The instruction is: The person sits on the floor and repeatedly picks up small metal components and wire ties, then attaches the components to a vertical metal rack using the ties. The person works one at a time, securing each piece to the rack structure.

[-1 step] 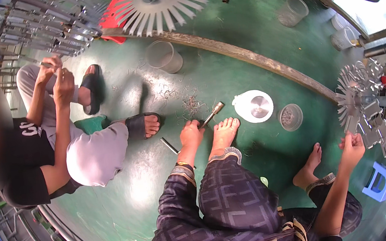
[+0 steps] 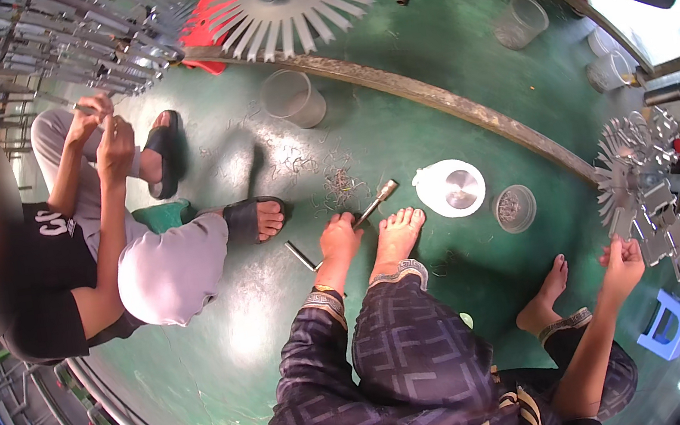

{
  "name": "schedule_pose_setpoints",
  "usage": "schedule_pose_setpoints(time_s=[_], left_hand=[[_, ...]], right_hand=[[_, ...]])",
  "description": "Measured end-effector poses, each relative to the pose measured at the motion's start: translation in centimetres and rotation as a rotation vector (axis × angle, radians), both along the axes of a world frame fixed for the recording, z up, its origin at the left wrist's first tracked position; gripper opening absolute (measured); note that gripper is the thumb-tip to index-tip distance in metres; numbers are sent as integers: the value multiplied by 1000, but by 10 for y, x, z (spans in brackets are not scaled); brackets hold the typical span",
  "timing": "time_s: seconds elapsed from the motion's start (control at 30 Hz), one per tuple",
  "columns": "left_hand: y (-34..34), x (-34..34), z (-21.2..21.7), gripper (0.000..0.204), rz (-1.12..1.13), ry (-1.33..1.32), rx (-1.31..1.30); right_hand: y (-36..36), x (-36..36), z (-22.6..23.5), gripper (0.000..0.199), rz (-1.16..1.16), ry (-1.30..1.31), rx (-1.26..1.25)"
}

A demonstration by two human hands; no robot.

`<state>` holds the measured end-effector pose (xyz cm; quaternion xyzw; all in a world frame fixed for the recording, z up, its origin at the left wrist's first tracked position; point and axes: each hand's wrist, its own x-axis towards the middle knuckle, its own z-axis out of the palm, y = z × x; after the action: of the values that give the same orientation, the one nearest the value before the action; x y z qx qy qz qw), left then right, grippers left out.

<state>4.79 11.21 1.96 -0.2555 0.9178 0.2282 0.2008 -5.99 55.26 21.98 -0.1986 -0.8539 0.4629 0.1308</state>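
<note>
Low over the green floor, my left hand [image 2: 341, 243] is closed around a metal socket wrench [image 2: 375, 202]. The socket end points away from me, up and to the right; the bent rod end [image 2: 301, 255] shows on the other side of the hand. At the right, my right hand [image 2: 622, 261] pinches the near end of a thin metal plate [image 2: 620, 223]. That plate is at the lower edge of a round rack of fanned metal plates [image 2: 663, 219]. Thin bent metal pieces [image 2: 342, 186] lie scattered just beyond my left hand.
A white round container [image 2: 451, 188] and a clear tub of small metal parts [image 2: 514, 209] stand ahead. A wooden beam [image 2: 428, 96] crosses the floor. To the left, a person's hands [image 2: 104, 132] hold something small. A blue stool [image 2: 667, 325] sits at the right.
The whole view has shifted very slightly. Both hands keep their places and grips.
</note>
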Motion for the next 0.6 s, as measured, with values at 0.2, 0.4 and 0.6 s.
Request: schedule_pose_setpoints(time_s=[0.2, 0.4, 0.6], left_hand=[[-3, 6, -16, 23, -105, 42, -110], [-3, 17, -7, 21, -183, -24, -114], [-10, 38, -6, 19, -179, -35, -104]], right_hand=[[0, -2, 1, 21, 16, 26, 40], [6, -2, -2, 20, 19, 16, 58], [4, -3, -2, 20, 6, 26, 55]])
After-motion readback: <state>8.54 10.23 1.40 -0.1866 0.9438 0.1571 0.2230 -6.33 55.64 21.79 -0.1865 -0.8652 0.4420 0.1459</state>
